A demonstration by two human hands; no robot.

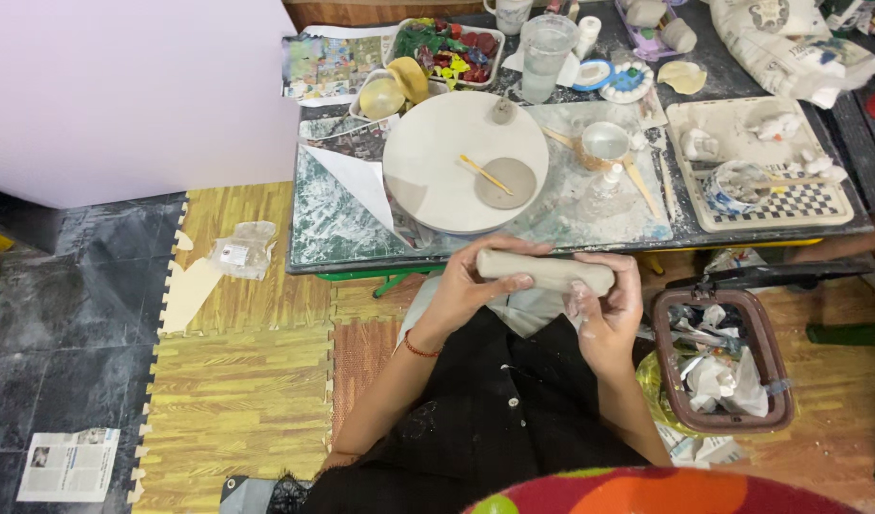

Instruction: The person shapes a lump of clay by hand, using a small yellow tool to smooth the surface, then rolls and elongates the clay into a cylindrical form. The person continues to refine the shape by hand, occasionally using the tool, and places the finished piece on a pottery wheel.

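We hold a grey clay roll (546, 271) level over our lap, just near of the table (314, 228), left hand (471, 286) and right hand (609, 305) each curled around an end, seemingly mid-shaping, which calls next for even, gentle pressure.

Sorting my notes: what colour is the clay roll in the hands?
Pale grey-beige clay roll, clearest in the head view.

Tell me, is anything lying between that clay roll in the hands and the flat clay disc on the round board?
Nothing visible. Both hands, left hand and right hand, hold the clay roll at the table's near edge. Bare round board lies between it and the clay disc. A wooden stick rests by the disc's far side.
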